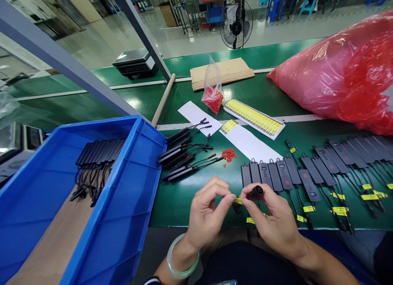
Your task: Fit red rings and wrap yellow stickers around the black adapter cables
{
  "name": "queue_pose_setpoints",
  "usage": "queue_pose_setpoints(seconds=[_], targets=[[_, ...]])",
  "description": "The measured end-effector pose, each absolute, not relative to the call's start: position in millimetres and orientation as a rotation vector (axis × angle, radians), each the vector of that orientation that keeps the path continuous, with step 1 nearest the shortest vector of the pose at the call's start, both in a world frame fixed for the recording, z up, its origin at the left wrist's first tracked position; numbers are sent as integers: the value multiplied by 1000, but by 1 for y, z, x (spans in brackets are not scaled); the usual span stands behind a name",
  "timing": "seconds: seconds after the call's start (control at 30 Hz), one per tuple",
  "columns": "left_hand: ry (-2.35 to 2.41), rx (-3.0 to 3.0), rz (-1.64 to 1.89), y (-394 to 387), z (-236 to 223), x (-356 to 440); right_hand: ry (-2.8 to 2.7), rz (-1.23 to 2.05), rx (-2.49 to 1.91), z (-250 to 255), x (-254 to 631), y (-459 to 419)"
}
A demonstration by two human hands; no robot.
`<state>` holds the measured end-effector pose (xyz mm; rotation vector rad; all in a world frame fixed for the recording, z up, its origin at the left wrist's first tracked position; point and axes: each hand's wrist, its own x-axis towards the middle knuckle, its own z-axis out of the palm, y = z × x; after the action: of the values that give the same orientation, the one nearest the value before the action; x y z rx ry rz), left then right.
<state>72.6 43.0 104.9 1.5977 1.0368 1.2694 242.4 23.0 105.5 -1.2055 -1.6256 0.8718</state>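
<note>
My right hand [274, 221] is closed around a black cable connector [255, 192], its round end facing up and forward. Between the fingertips of both hands sits a small yellow label [238, 200]; the thumb and forefinger of my left hand [208, 211] pinch it. The cable under my fingers is mostly hidden. To the right lies a row of flat black control boxes [284, 174], many with yellow labels [309, 209] on their cables. More black boxes with short cables [176, 156] are piled left of my hands, beside loose small red rings [229, 155].
A blue bin [119, 199] at left holds more black boxes. Beyond my hands lie a yellow label sheet [254, 117], white backing paper [248, 142], a clear bag of red pieces [213, 99] and cardboard [233, 72]. A large red bag [325, 68] stands at right.
</note>
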Motion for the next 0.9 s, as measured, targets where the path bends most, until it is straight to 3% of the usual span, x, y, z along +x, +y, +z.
queue_pose_setpoints(seconds=[0.17,0.33,0.5,0.7,0.9], targets=[[1131,1304,1738,58,104,39,-1784,654,-1037,117,255,59],[1140,1332,1698,58,97,21,-2456,637,-451,119,259,85],[1255,1419,1488,60,84,23,-2954,673,-245,72,239,68],[1298,1684,1139,83,74,38,-3123,685,-130,28,221,57],[1277,1758,404,93,32,85,-3093,628,-90,23,212,53]])
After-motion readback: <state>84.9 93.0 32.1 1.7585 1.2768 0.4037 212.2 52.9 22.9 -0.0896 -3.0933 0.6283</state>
